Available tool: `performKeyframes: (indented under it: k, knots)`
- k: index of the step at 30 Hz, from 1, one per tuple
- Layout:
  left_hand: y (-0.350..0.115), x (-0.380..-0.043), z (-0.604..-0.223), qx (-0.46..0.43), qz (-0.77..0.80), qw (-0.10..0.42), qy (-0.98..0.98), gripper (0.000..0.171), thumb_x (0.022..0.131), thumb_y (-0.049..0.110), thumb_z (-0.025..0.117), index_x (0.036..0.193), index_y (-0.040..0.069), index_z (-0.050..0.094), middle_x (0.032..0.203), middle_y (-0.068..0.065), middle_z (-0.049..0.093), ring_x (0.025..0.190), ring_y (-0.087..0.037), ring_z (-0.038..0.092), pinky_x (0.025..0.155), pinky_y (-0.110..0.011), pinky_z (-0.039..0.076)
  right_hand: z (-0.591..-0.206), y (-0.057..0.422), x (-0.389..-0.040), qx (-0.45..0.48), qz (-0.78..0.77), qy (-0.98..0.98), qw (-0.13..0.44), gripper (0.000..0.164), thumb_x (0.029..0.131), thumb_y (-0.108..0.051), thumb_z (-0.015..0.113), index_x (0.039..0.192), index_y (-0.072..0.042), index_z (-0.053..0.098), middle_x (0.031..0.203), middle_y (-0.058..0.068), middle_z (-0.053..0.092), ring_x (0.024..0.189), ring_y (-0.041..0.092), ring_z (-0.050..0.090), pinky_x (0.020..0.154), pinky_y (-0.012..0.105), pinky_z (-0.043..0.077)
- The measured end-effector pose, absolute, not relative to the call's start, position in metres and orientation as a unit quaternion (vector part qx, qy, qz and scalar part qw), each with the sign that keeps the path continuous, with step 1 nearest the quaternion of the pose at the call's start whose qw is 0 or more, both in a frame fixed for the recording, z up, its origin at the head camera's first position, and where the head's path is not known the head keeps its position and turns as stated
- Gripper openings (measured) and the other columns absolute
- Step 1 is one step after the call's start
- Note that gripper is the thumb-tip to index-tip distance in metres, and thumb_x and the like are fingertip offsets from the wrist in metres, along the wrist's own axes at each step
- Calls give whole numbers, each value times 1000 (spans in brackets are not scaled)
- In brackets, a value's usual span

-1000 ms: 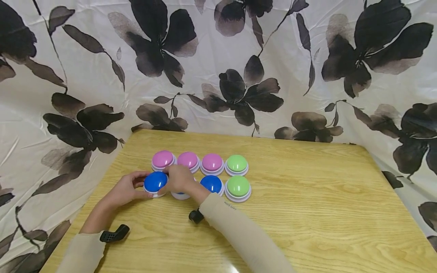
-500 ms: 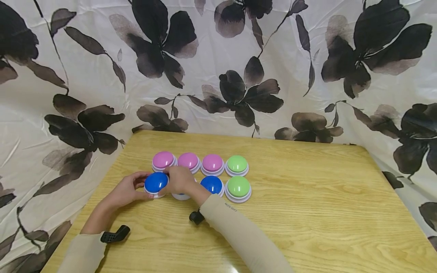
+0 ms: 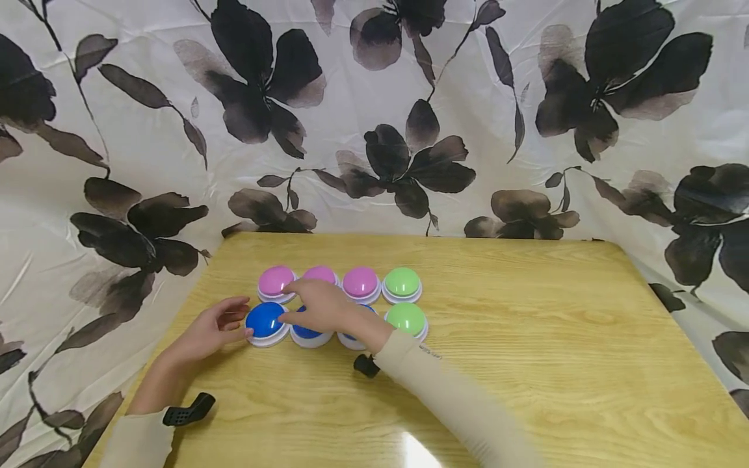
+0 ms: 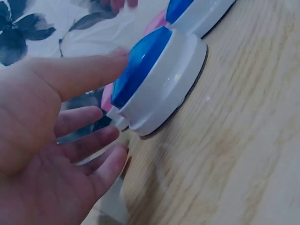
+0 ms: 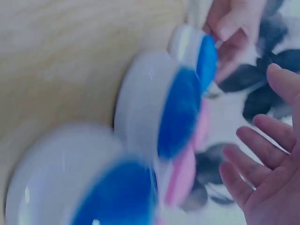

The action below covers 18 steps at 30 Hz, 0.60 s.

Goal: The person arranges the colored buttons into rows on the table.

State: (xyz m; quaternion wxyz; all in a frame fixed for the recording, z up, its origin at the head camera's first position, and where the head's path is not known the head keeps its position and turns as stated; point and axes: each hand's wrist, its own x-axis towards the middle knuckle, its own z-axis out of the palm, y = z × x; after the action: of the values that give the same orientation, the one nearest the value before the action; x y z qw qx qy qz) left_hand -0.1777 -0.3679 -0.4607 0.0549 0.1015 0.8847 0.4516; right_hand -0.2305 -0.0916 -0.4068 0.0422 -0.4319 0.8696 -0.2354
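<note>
A blue push button (image 3: pixel 264 318) on a white round base sits at the left end of the front row. Beside it is my left hand (image 3: pixel 206 330), fingers spread and thumb right at the dome's edge, as the left wrist view also shows with that blue button (image 4: pixel 147 65). Over the row hovers my right hand (image 3: pixel 328 307), fingers extended and holding nothing; it partly covers the middle blue button (image 3: pixel 309 333) and mostly hides the third blue button (image 3: pixel 350 340). In the right wrist view the open right hand (image 5: pixel 269 180) stands apart from the domes.
Behind the blue buttons is a row of three pink buttons (image 3: pixel 360 282) ending in a green button (image 3: pixel 402 283). Another green button (image 3: pixel 406 318) closes the front row. All stand on a wooden table (image 3: pixel 556 344), with a floral cloth (image 3: pixel 445 201) hanging behind and at the sides.
Both hands have released the left blue button. My right hand has risen and shifted right; the left fingers have loosened and drawn back slightly. The head view has also shifted a little.
</note>
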Motion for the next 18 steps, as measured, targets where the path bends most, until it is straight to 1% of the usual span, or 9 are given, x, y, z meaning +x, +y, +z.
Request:
performKeyframes:
  k: [1,3,6,7,10,12,15,18]
  knots:
    - [-370,-177,-460,92,445,52,889,68,91,20,70,142,-9,36,135,-30,47,120,-45,49,93,-25,48,-404,-84,-231,-429,-244,869,49,59,92,-46,64,138,-10,54,135,-2,57,124,11,50,101,24,41]
    - [-375,-176,-459,77,429,48,899,63,95,25,65,142,-7,38,135,-30,47,120,-46,49,95,-36,49,-398,-67,-233,-415,-252,873,53,56,93,-44,63,138,-11,55,133,-1,58,124,13,51,101,26,42]
    - [-383,-180,-453,65,401,36,913,60,97,29,62,140,-6,42,136,-30,47,120,-48,48,96,-55,44,-390,-45,-238,-379,-271,883,55,50,93,-38,65,135,-13,57,130,0,60,122,16,54,99,30,44]
    - [-385,-182,-451,64,392,32,917,59,97,30,61,140,-6,42,135,-31,47,119,-48,48,96,-59,42,-388,-38,-240,-369,-275,886,51,49,93,-36,65,134,-12,58,129,0,61,121,17,55,99,32,45]
    - [-388,-193,-443,65,370,23,927,57,98,30,59,139,-7,43,135,-31,47,119,-50,47,96,-62,40,-385,-16,-248,-347,-285,893,27,45,92,-32,66,131,-9,60,127,3,62,120,20,55,99,35,45]
    - [-387,-199,-437,62,358,25,931,57,99,31,58,139,-6,43,135,-31,46,121,-50,44,97,-63,39,-384,2,-252,-337,-279,899,6,48,91,-31,68,131,-7,60,130,6,60,123,23,52,102,39,42]
    - [-383,-205,-428,56,332,21,941,57,99,33,57,139,-6,43,135,-31,46,123,-51,40,97,-64,37,-385,32,-258,-323,-252,912,-20,54,88,-30,71,134,-5,56,138,12,53,131,30,43,107,47,35]
    - [-383,-206,-416,59,299,-3,952,56,99,32,58,137,-8,45,133,-32,47,122,-52,40,96,-66,36,-387,65,-262,-302,-222,926,-41,64,86,-30,73,140,-6,50,147,17,42,138,36,32,108,57,28]
